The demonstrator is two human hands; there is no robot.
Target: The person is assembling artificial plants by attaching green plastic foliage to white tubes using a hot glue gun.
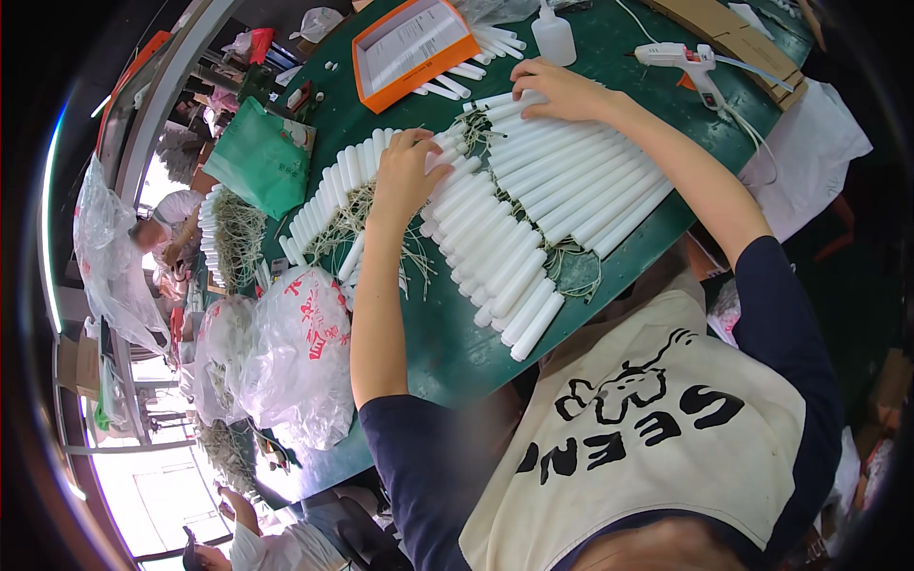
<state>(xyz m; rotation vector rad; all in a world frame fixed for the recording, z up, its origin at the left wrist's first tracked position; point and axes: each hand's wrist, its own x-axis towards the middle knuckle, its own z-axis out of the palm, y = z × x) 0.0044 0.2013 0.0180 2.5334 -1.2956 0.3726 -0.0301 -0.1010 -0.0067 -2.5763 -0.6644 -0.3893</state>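
Observation:
Rows of slim white tubes (pixel 571 176) with thin pale wires lie side by side on the green table in front of me. My right hand (pixel 562 92) rests over the far ends of the right-hand row, fingers spread and touching the tubes. At the far end of the middle row (pixel 490 247), my left hand (pixel 407 179) has its thumb and fingers apart beside the tube ends. It holds nothing that I can make out. Tangled wires (pixel 562 266) run between the two rows. Left of my left forearm stands another row of tubes (pixel 333 190) with loose wires.
An orange-rimmed box (pixel 419 57) lies at the back, near loose tubes and a white squeeze bottle (pixel 553 38). A white glue gun (pixel 681 59) with a cable is at the right. Clear plastic bags (pixel 295 362) and a green bag (pixel 259 157) are on the left. Other people sit further left.

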